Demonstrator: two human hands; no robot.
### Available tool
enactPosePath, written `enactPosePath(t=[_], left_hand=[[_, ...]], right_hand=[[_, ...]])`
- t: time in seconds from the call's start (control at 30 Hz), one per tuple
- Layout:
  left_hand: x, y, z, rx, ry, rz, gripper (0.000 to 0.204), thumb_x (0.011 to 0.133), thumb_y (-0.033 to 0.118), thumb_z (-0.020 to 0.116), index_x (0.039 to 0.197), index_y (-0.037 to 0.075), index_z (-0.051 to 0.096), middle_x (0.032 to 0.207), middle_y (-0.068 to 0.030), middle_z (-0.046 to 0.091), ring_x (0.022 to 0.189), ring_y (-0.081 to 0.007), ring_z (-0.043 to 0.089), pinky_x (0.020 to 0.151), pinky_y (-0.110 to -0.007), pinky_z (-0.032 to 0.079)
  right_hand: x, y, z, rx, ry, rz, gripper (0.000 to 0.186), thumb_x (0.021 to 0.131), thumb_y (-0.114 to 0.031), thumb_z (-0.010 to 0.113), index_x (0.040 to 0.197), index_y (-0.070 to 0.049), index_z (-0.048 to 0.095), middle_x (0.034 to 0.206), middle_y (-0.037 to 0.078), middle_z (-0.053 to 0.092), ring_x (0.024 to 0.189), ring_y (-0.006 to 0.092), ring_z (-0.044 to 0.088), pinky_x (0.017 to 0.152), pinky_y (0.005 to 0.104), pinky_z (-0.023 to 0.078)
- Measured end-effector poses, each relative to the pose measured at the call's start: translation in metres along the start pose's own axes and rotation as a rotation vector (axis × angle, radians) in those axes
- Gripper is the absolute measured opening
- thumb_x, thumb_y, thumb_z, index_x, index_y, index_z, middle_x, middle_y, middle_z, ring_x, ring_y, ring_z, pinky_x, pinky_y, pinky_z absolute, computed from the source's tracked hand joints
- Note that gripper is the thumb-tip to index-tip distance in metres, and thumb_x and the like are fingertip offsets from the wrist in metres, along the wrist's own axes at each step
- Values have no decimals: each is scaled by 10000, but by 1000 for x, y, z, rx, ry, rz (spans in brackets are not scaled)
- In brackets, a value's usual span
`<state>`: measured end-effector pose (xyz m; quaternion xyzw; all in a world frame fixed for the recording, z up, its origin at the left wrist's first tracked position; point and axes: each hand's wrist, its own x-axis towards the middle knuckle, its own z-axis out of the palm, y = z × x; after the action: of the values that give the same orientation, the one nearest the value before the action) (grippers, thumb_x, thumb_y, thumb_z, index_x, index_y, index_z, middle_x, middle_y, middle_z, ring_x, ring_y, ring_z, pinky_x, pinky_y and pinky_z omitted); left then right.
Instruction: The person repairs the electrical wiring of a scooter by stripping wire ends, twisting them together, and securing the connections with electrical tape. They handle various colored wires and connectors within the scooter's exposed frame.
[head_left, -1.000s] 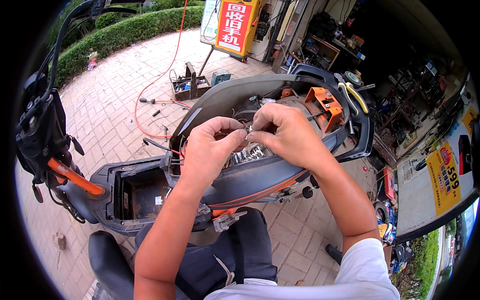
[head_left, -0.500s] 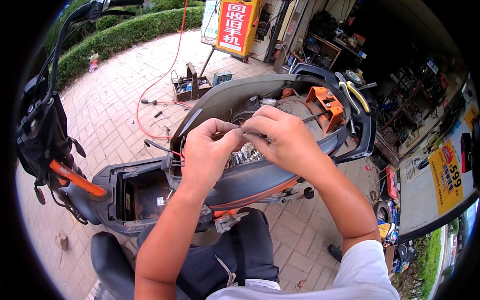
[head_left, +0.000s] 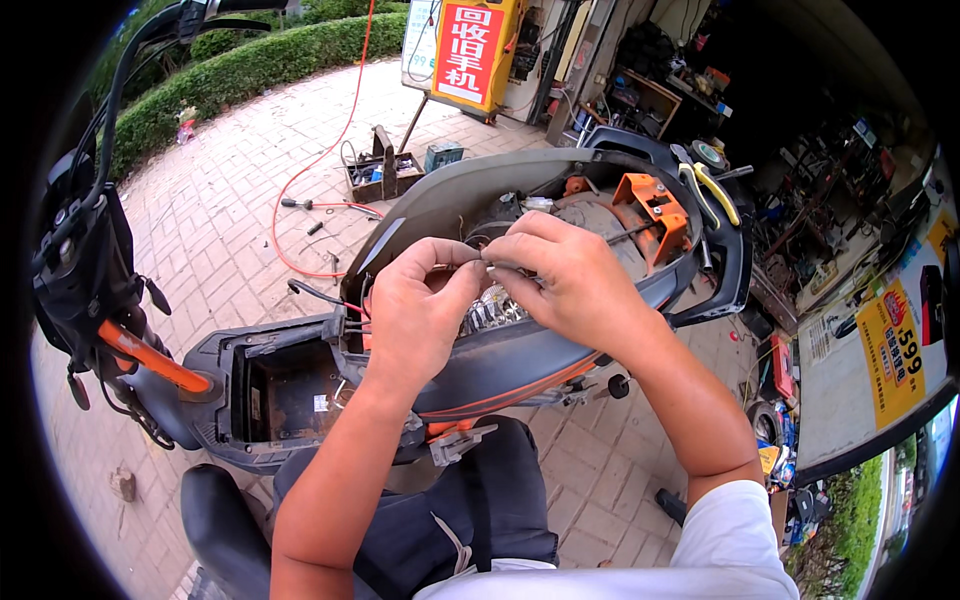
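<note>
My left hand (head_left: 415, 305) and my right hand (head_left: 565, 275) meet over the opened rear body of a scooter (head_left: 425, 212). Thumb and fingers of each are pinched together, tips almost touching. Whatever lies between them is too small and hidden to name. Under the hands, a silvery ribbed part (head_left: 492, 308) shows inside the body. Loose dark and red wires (head_left: 325, 293) stick out just left of my left hand. An orange bracket (head_left: 655, 215) is fixed inside the body, right of my right hand.
Yellow-handled pliers (head_left: 718, 197) rest on the scooter's tail. Ahead on the paving stand an open toolbox (head_left: 385, 178) and a red hose (head_left: 285, 225). An uncovered compartment (head_left: 285, 395) and the orange front tube (head_left: 155, 357) are at left. A cluttered shop and sign boards (head_left: 468, 55) lie beyond.
My left hand has shifted very slightly to the right. Both hands keep their fingertips pinched together at nearly the same spot.
</note>
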<state>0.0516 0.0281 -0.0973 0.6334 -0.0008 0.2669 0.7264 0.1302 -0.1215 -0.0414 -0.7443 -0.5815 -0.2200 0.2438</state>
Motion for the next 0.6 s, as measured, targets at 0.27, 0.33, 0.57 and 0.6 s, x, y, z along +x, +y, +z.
enactPosePath(t=[0.27, 0.33, 0.57, 0.6], left_hand=[[-3, -2, 1, 71, 28, 44, 89, 886, 1, 617, 953, -55, 626, 923, -81, 665, 837, -124, 659, 750, -254, 555], [-3, -6, 2, 180, 35, 193, 73, 870, -25, 623, 939, -44, 629, 913, -67, 657, 809, -116, 648, 714, -249, 540], [-2, -8, -1, 551, 59, 713, 168, 739, -70, 691, 878, 5, 635, 866, -106, 629, 716, -205, 634, 620, -309, 512], [-1, -8, -4, 562, 34, 688, 166, 739, -67, 687, 879, 4, 633, 858, -105, 625, 716, -203, 631, 621, -312, 509]], right_hand=[[1, 2, -2, 40, -31, 6, 153, 778, -85, 661, 923, -44, 633, 878, 101, 594, 774, 320, 624, 659, 407, 522], [2, 0, -4, 57, -60, 31, 159, 776, -98, 660, 917, -33, 624, 885, 117, 588, 791, 338, 616, 679, 419, 515], [8, 17, -6, 301, -260, 64, 208, 783, -96, 620, 951, 27, 610, 885, 153, 609, 809, 280, 608, 749, 374, 490], [9, 17, -7, 310, -270, 88, 211, 782, -89, 622, 956, 28, 611, 888, 149, 613, 804, 267, 610, 742, 365, 491]])
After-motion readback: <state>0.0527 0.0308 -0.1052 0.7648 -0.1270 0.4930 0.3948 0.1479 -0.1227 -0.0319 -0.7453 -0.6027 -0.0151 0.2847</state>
